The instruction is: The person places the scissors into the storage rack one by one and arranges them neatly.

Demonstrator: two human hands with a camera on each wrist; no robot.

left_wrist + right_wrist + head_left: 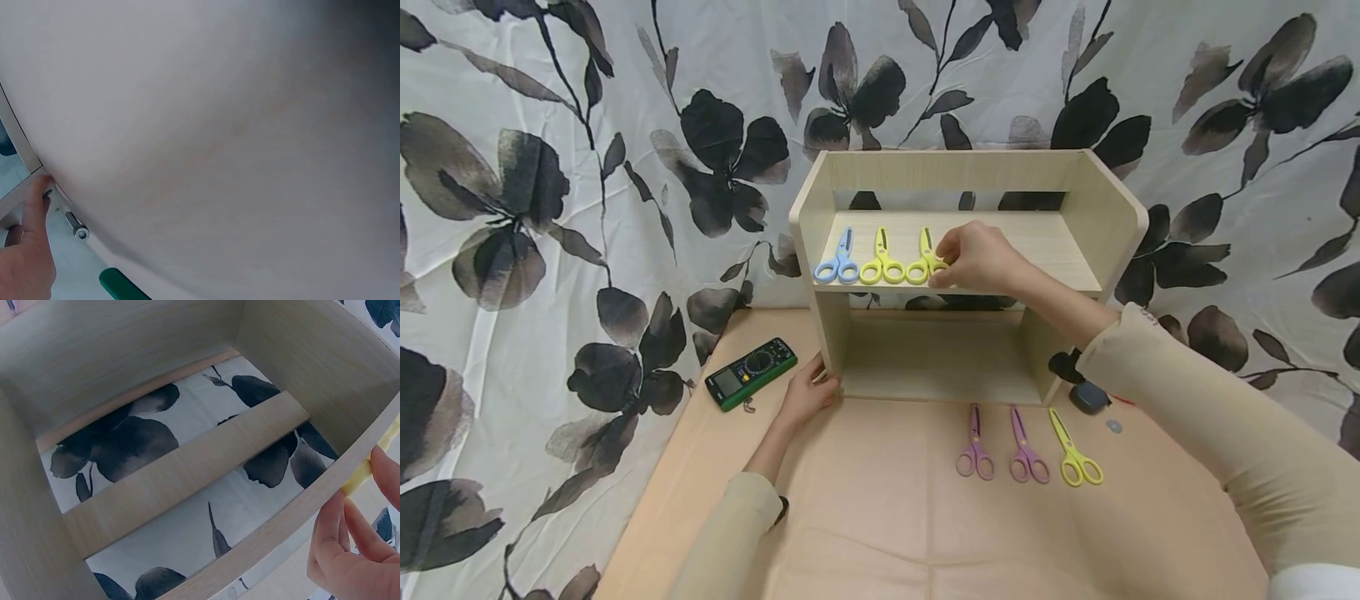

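One yellow scissors [924, 257] pinched in right grip [981, 257], on shelf [1045, 246].

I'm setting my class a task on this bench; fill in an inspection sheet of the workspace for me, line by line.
Surface: tan table covering, faintly creased.
Job's things: shelf unit; on its upper board, left to right, blue scissors, middle yellow scissors and right yellow scissors. On the table, two purple scissors and one loose yellow scissors.
Clutter: green-cased multimeter at left; dark blue object and small grey disc at right.
Grippers: bare hands. Left hand holds the shelf's lower left corner; right hand pinches the right yellow scissors.
Cables: nothing seen.
Surroundings: white floral fabric behind.
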